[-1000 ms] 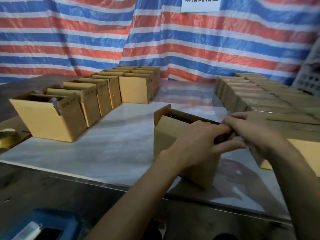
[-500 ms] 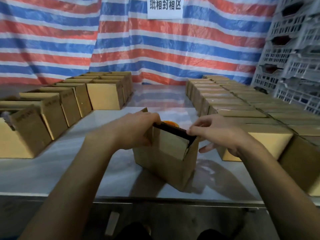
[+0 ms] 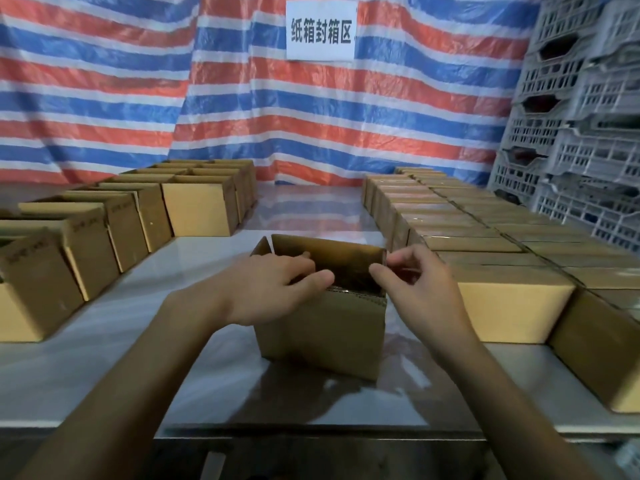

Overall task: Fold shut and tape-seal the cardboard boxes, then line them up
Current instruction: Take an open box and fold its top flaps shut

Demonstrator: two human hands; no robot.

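Observation:
An open cardboard box (image 3: 322, 330) stands in front of me on the white table (image 3: 194, 306), its far flap upright. My left hand (image 3: 273, 289) grips the box's top left, fingers inside over the left flap, thumb lying along the near edge. My right hand (image 3: 412, 289) is at the top right corner, finger and thumb pinching the right flap. The box's contents are hidden in shadow. Sealed boxes (image 3: 498, 271) sit in rows at the right; open boxes (image 3: 86, 244) line the left.
A striped tarp with a white sign (image 3: 321, 31) hangs behind the table. Grey plastic crates (image 3: 585, 133) are stacked at the far right. A bare strip of table runs between the two groups of boxes toward the back.
The view has shifted right and up. The box has been turned square to me, and both hands have moved from its side flaps to the top near corners.

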